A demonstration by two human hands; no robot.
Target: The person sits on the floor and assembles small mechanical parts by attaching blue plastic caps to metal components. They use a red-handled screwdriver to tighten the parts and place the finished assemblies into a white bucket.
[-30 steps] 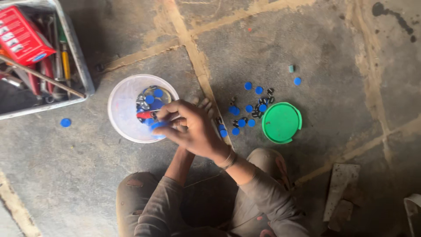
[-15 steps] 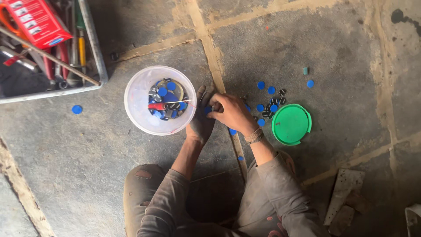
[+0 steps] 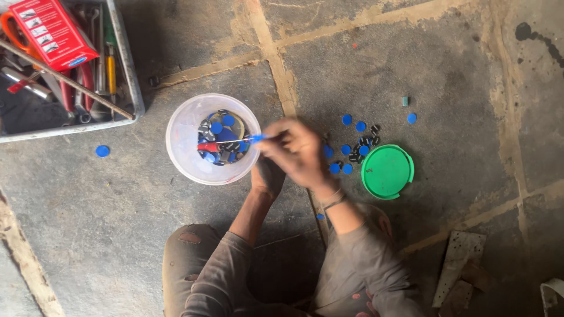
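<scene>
Head view only: person crouches on stone floor (image 3: 411, 53), both arms reaching fwd. Right hand (image 3: 296, 154) sits just right of white plastic bowl (image 3: 183, 154), fingers pressed together in a pinch on the blue end of a thin red-and-blue tool (image 3: 232, 142), which lies across the bowl's opening over a heap of blue discs & small dark bits (image 3: 222, 138). Hand is motion-blurred, so exact fingertip hold can't be made out. Left hand (image 3: 267, 178) rests on floor under/behind the right, mostly hidden; can't tell if fingers are spread or closed. More loose blue discs (image 3: 352, 144) w/ dark bits lie on floor btwn right hand & green lid (image 3: 386, 171); one stray disc (image 3: 102, 151) sits well apart near floor's left edge, below grey tool tray (image 3: 136, 88) at top-left corner, which holds a red box (image 3: 50, 30).

Risks, as judged: bowl looks light, so a sideways push from the tool could tip or slide it & scatter contents. Fast hand sweep could flick floor discs into the cracks btwn slabs.
</scene>
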